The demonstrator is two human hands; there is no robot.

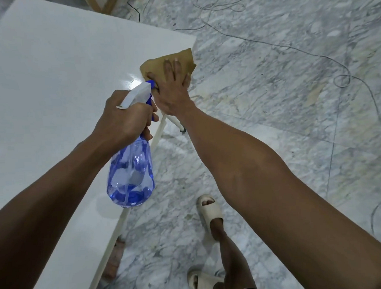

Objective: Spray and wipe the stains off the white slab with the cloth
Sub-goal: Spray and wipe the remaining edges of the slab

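The white slab (53,84) fills the left half of the view, glossy and wet near its right edge. My left hand (128,118) grips the neck of a blue translucent spray bottle (131,174) with a white and blue trigger head, held above the slab's right edge. My right hand (174,88) lies flat, fingers spread, pressing a tan cloth (158,63) onto the slab near its far right corner. Part of the cloth hangs past the edge. I see no stains on the slab.
Grey veined marble floor (280,98) lies to the right, crossed by thin cables (342,78). My feet in pale slides (209,210) stand beside the slab's edge. A wooden frame (107,4) stands at the far top. A brick (115,255) sits under the slab.
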